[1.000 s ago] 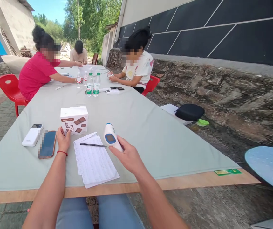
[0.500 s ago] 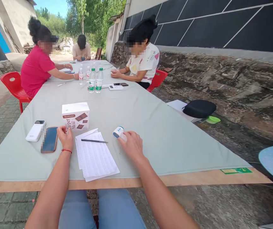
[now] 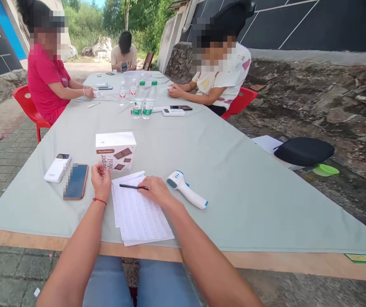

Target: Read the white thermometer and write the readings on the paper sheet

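My right hand [image 3: 155,190] is over the upper right of the written sheets [image 3: 142,217], its fingers closed on the right end of a black pen [image 3: 129,186]. The pen lies nearly flat across the paper. My left hand [image 3: 101,181], fingers curled in and nothing visible in them, rests just in front of the white and brown "Super Meal" box [image 3: 116,140]. To the right of my right hand lies a white and blue infrared thermometer [image 3: 189,192], apart from it. A phone [image 3: 76,182] is left of my left hand.
A white power bank [image 3: 56,169] lies beyond the phone. Several bottles [image 3: 147,102] stand farther up the table, near another white device [image 3: 173,112] and a dark phone [image 3: 181,108]. Three other people sit around the table. Its wooden front edge [image 3: 131,252] runs above my lap.
My right hand has let go of the thermometer, now lying on the cloth, and moved left to the pen. My left hand stays by the box. The view has shifted.
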Tool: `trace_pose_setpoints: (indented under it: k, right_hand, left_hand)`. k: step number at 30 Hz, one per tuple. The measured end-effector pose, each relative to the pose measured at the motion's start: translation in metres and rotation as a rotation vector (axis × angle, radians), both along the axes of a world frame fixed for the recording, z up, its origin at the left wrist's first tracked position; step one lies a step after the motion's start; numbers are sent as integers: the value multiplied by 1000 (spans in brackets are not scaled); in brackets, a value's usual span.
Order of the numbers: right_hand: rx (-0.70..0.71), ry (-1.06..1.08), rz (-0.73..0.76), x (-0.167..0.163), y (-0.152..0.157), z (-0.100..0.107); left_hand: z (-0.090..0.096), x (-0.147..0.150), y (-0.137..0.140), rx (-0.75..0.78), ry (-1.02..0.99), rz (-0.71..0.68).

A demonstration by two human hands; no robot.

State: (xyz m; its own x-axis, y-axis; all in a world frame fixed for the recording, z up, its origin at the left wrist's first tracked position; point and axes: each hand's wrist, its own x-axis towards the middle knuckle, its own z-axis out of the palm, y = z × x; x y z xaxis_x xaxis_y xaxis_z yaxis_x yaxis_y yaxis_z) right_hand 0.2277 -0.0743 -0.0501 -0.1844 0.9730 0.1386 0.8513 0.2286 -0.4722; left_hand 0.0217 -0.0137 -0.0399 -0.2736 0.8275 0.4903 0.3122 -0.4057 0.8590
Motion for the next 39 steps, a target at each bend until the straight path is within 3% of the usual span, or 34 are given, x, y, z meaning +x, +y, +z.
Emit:
trace_pose_setpoints:
  k: [3, 6, 9, 11, 14, 18, 21, 25, 27, 29, 31, 34, 36, 39]
  right_hand:
    - [172, 212, -35, 7, -8, -8]
    - [330, 509, -203, 15, -12, -9]
    - [353, 838, -452, 18, -10, -6]
    - [344, 1031, -536, 17, -7, -3]
    - [353, 1227, -548, 13, -6, 6]
    - [348, 1318, -501, 14, -16, 29]
    - [426, 1355, -531, 16, -35, 53]
    - [602, 1396, -564, 13, -70, 75]
    - [659, 1415, -571, 13, -85, 74]
    - [669, 1402, -605, 15, -97, 64]
    - [637, 1354, -633, 17, -106, 47]
    - [551, 1192, -607, 15, -114, 17]
    - [489, 1039, -539, 8, -118, -1]
    - [405, 851, -406, -7, -121, -21]
  left_hand:
    - [3, -3, -2, -57, 78, -45]
    - [10, -7, -7, -180, 436, -183]
    - [17, -7, -13, -314, 846, -306]
    - [21, -4, -17, -402, 960, -335]
    - [25, -1, -18, -468, 917, -385]
    - [37, 3, -18, -480, 621, -446]
    - [67, 6, -30, -243, 537, -367]
    - [121, 5, -71, 453, 527, -138]
    - [133, 0, -96, 767, 559, -139]
    - [123, -9, -115, 868, 644, -195]
    - [92, -18, -127, 791, 747, -268]
    - [31, -30, -137, 560, 912, -328]
    - [1, -35, -142, 405, 987, -410]
    - [-10, -38, -147, 126, 1105, -580]
